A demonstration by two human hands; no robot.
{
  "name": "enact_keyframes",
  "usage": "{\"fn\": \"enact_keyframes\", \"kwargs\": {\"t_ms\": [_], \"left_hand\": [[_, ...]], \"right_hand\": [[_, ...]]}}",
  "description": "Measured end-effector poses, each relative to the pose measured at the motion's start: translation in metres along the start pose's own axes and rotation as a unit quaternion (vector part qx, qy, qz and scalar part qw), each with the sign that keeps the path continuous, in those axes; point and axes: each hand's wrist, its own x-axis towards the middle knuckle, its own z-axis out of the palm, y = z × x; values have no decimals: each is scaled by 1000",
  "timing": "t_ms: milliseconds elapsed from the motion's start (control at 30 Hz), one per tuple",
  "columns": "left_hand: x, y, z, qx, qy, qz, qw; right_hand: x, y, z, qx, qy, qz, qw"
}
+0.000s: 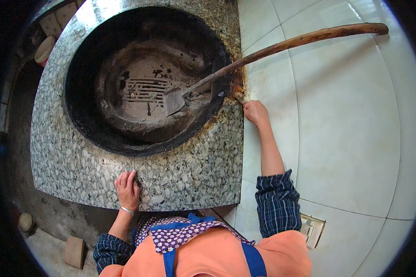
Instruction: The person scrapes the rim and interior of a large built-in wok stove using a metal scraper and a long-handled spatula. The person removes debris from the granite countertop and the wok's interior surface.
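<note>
My left hand rests on the front part of the speckled stone stove top, fingers bent, with nothing seen in it. My right hand is closed at the joint between the stove top and the tiled wall, beside the stained edge of the round opening; a small pale thing seems to stick out from its fingers, too unclear to name. A metal shovel with a long wooden handle stands in the sooty fire pit, its blade by the iron grate and its handle leaning to the right against the wall.
White wall tiles rise on the right, with a wall socket or switch low down. Ash and charred bits lie around the grate. On the floor at lower left are a brick and a round object. A container stands at upper left.
</note>
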Motion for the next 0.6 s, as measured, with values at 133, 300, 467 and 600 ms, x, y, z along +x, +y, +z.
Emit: {"fn": "enact_keyframes", "kwargs": {"t_ms": [133, 300, 467, 600], "left_hand": [[2, -1, 0, -4, 11, 5, 1000], [2, -1, 1, 1, 14, 6, 1000], [3, 1, 0, -14, 6, 0, 1000], [5, -1, 3, -9, 13, 10, 1000]], "right_hand": [[3, -4, -1, 7, 40, -15, 999], [30, 14, 14, 1, 32, -59, 998], [15, -7, -15, -15, 0, -17, 1000], [13, -4, 1, -27, 33, -16, 999]]}}
